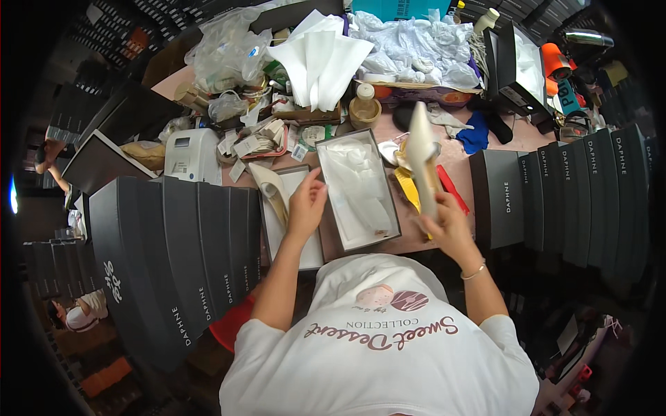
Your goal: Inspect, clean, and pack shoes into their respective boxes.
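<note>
My right hand point(447, 218) grips a cream pointed-toe shoe point(422, 149) near its heel end, and the toe points up and away from me. Its mate, a second cream shoe point(269, 186), rests at the left over a grey box part with a white inside point(310, 258). Beside that shoe is my left hand point(307, 202), its fingers loosely bent and apart, close to the left rim of an open shoebox point(396, 220). White tissue paper point(357, 182) lines the shoebox. Whether my left fingertips touch the rim is hard to make out.
Stacked dark shoeboxes stand at left point(177, 256) and right point(555, 197). A white label printer point(193, 156), tags point(260, 142), a jar point(365, 107) and crumpled tissue point(416, 45) crowd the far side. Yellow point(407, 187) and red point(452, 189) items lie beside the held shoe.
</note>
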Action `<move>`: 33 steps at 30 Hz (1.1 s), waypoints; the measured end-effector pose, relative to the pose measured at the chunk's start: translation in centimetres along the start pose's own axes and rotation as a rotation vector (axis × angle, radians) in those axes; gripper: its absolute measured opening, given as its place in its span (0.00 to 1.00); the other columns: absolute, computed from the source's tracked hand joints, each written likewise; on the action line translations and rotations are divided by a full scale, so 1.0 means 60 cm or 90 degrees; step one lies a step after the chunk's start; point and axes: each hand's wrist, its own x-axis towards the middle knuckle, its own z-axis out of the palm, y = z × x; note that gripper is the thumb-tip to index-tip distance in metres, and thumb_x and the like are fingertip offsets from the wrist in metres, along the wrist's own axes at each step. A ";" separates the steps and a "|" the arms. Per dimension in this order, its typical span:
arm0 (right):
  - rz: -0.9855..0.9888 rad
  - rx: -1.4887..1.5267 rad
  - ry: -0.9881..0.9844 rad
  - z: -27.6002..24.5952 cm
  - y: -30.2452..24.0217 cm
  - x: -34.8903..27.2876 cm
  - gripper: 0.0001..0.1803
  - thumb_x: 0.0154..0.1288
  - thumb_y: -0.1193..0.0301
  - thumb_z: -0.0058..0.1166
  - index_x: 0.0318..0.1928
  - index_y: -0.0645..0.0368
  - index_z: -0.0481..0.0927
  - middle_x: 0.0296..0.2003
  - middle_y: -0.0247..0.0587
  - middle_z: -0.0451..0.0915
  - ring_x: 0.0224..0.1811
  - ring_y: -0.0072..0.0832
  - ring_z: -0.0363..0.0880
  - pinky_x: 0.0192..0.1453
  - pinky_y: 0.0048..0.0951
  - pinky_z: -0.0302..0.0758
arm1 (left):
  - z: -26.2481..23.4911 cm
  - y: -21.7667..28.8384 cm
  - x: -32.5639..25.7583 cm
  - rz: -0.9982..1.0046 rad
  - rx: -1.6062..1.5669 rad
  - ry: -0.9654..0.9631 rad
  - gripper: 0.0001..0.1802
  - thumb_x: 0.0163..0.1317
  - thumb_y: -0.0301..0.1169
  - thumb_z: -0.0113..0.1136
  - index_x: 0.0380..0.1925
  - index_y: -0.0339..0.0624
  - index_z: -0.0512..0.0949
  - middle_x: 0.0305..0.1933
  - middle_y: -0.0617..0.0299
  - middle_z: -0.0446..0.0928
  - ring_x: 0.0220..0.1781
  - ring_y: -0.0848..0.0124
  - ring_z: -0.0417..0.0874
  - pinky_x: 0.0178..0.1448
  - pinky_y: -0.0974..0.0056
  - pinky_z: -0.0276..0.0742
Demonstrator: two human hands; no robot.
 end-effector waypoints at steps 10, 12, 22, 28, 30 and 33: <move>0.129 -0.105 0.082 -0.125 0.117 -0.097 0.16 0.55 0.68 0.61 0.37 0.71 0.79 0.46 0.55 0.76 0.42 0.48 0.79 0.46 0.38 0.75 | 0.044 0.020 0.171 -0.133 -0.092 -0.211 0.08 0.64 0.31 0.56 0.38 0.38 0.76 0.32 0.62 0.78 0.28 0.75 0.79 0.32 0.70 0.74; 0.132 -0.159 0.058 -0.132 0.156 -0.089 0.18 0.54 0.67 0.62 0.37 0.72 0.79 0.46 0.56 0.76 0.42 0.49 0.79 0.46 0.40 0.76 | -0.008 0.085 0.135 -0.051 -0.150 -0.133 0.06 0.65 0.30 0.54 0.37 0.39 0.76 0.33 0.65 0.78 0.34 0.75 0.79 0.38 0.71 0.74; -0.070 -0.271 -0.045 -0.110 0.179 0.043 0.34 0.58 0.57 0.61 0.58 0.66 0.69 0.55 0.58 0.71 0.59 0.50 0.68 0.60 0.40 0.68 | -0.027 0.196 -0.050 0.041 -0.435 -0.005 0.09 0.52 0.33 0.52 0.23 0.38 0.70 0.32 0.56 0.76 0.37 0.68 0.76 0.46 0.66 0.72; 0.220 0.784 -0.527 0.022 0.038 -0.008 0.17 0.67 0.69 0.54 0.54 0.63 0.75 0.47 0.32 0.79 0.45 0.18 0.76 0.52 0.21 0.72 | -0.006 0.214 -0.143 0.127 -0.507 -0.019 0.11 0.53 0.31 0.54 0.17 0.41 0.66 0.27 0.58 0.71 0.34 0.67 0.74 0.41 0.63 0.73; 0.202 0.776 -0.328 0.039 -0.002 -0.044 0.14 0.65 0.71 0.58 0.49 0.62 0.78 0.43 0.31 0.80 0.43 0.15 0.76 0.50 0.20 0.73 | -0.046 0.145 -0.176 0.088 -0.532 0.021 0.09 0.53 0.27 0.56 0.17 0.39 0.70 0.29 0.56 0.74 0.37 0.66 0.76 0.44 0.62 0.73; 0.111 0.772 -0.207 0.031 -0.045 -0.066 0.14 0.60 0.71 0.64 0.43 0.64 0.79 0.35 0.29 0.80 0.37 0.15 0.75 0.42 0.19 0.73 | -0.098 0.079 -0.234 0.072 0.095 0.145 0.06 0.57 0.27 0.61 0.31 0.36 0.76 0.36 0.55 0.76 0.41 0.66 0.77 0.48 0.62 0.74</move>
